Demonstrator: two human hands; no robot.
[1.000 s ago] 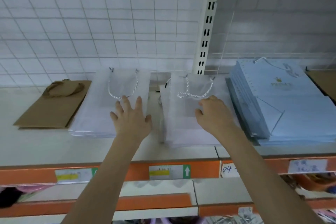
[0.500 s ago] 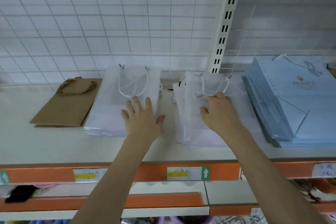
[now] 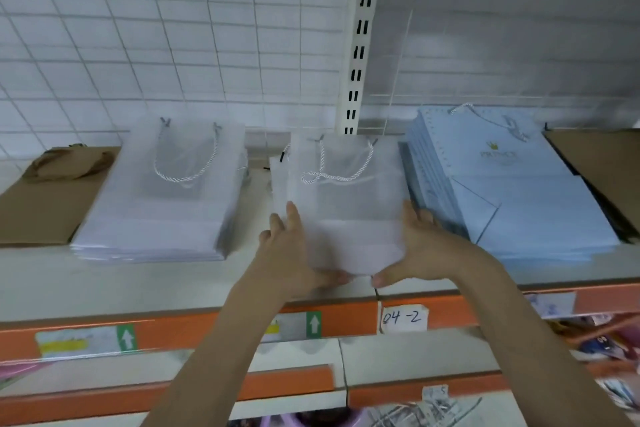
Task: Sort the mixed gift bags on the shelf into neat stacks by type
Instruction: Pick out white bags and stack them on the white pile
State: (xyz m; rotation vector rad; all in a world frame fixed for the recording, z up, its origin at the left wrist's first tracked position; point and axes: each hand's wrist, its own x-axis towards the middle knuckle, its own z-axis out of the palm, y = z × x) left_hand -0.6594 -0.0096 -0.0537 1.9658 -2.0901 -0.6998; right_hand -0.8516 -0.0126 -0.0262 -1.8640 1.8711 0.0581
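Nearest to us ran the orange shelf edge point(image 3: 346, 321), with a handwritten "04-2" label point(image 3: 403, 317) just right of the seam and a green arrow tag point(image 3: 313, 324) to its left.

Above it, our two hands framed the middle stack of translucent white bags point(image 3: 346, 204). Half a second before, our left hand point(image 3: 287, 253) had lain flat on the left stack of translucent white bags point(image 3: 162, 198); now it had crossed over to the middle stack's near left corner, fingers reaching up its left edge and the thumb tucked along the near edge. Our right hand point(image 3: 415, 250), which had rested on top of the middle stack near the rope handles, had dropped to the near right corner, fingers along the right side and thumb under the near edge. Both hands gripped the stack between them, the thumbs almost meeting at the front. The stack lay on the shelf, a few bags fanned out at its left side.

The left stack lay untouched, well apart from the hands. Just right of the right hand sat the pale blue bags point(image 3: 512, 198), their position unchanged. At the far left lay the brown paper bags point(image 3: 48, 198), and another brown stack point(image 3: 602, 163) showed at the far right. Behind everything stood the white wire grid point(image 3: 173, 45) and the slotted upright point(image 3: 358, 45).
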